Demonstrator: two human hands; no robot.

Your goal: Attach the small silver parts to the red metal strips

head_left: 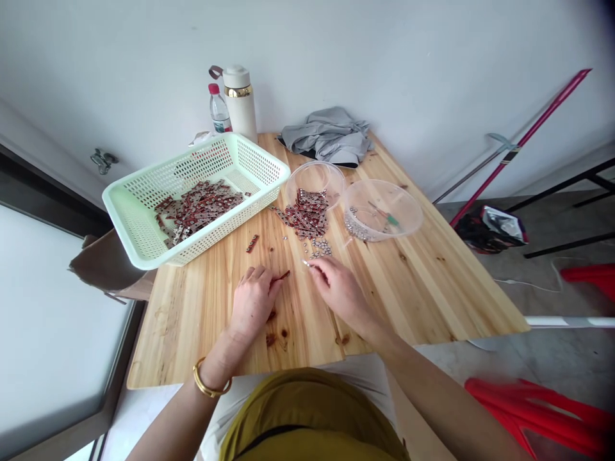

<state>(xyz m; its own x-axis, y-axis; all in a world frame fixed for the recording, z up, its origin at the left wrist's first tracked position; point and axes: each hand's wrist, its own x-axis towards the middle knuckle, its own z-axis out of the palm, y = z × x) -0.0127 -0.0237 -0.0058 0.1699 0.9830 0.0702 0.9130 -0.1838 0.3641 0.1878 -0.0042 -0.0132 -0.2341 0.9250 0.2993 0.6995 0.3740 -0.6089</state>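
Note:
Between thumb and fingers, my left hand (pixel 253 299) grips a small reddish-brown strip (pixel 284 275) just above the wooden table. My right hand (pixel 336 286) is pinched at the fingertips around a small shiny metal piece (pixel 306 263), too small to name surely. Several loose silvery nuts or beads (pixel 320 248) lie just beyond the right fingertips. One separate brown strip (pixel 252 243) with metal spots rests ahead of my left hand. A heap of similar strips (pixel 307 214) spills from a tipped clear plastic tub (pixel 335 174).
A pale green basket (pixel 262 198) holding many strips stands at the left. A round clear tub (pixel 408 221) with small metal pieces and a green-handled tool (pixel 391 219) is at the right. A grey cloth (pixel 331 134), a bottle (pixel 220 112) and a cream flask (pixel 243 112) stand at the back.

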